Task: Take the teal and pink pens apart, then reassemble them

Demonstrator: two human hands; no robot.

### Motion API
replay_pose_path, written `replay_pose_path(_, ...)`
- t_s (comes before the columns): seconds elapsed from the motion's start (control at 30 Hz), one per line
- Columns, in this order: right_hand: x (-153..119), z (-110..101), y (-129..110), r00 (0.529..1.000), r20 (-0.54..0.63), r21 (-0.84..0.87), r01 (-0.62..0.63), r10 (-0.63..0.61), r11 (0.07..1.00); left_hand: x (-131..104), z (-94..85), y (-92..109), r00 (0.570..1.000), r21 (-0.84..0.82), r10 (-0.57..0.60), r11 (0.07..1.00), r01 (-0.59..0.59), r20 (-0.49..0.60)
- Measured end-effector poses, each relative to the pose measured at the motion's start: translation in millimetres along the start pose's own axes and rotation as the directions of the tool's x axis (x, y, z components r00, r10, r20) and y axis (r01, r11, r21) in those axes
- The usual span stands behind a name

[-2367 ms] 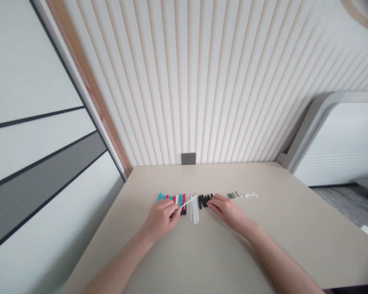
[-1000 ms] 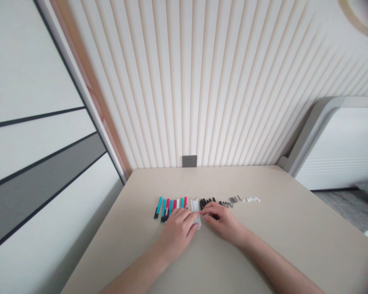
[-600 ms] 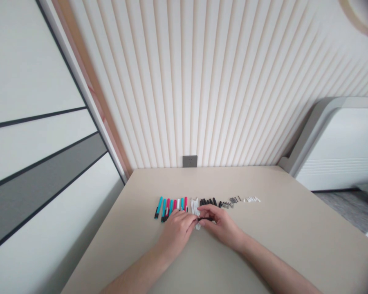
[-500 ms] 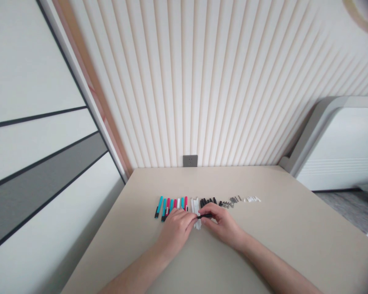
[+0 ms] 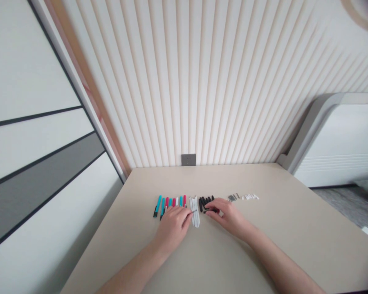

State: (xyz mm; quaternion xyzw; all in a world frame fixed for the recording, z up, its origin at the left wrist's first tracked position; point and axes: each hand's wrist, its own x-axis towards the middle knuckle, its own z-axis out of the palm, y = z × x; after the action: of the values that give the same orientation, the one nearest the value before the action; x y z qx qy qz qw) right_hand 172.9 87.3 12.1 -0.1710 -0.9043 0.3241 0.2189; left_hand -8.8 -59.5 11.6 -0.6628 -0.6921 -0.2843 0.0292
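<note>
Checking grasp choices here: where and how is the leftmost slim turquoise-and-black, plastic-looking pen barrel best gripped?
Probably at mid-length of the turquoise-and-black pen barrel, pinched across its width, from above and its left. It lies lengthwise away from the person at the row's end: no barrel flanks its left, while another turquoise barrel lies close on the right.

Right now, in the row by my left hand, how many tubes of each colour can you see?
Teal tubes: 4
Pink tubes: 3
White tube: 1
Total in view: 8, with your left hand hiding part of the row.
</note>
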Motion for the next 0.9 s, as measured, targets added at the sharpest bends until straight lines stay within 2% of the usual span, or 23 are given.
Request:
replay_pose_path(0.17,-1,-5,-4,0.984,0.148,-0.108,0.116,-0.1,0.987,0,0.4,1,1.0,0.014,0.022,1.0,-0.022,0.022)
replay_pose_path(0.37,-3,-5,-2,0.963,0.251,-0.145,0.14,-0.1,0.979,-1,1.5,2,0.999,0.025,0.023,0.999,-0.024,0.039)
replay_pose_path(0.7,-3,-5,-4,0.968,0.22,-0.17,0.164,-0.125,0.972,-2,5.9,-1,0.996,-0.004,0.031,1.0,-0.03,0.079)
replay_pose_path(0.9,-1,8,-6,0.978,0.123,-0.156,0.185,-0.167,0.97,-2,7.0,3,0.988,-0.03,0.082,0.996,-0.079,0.131)
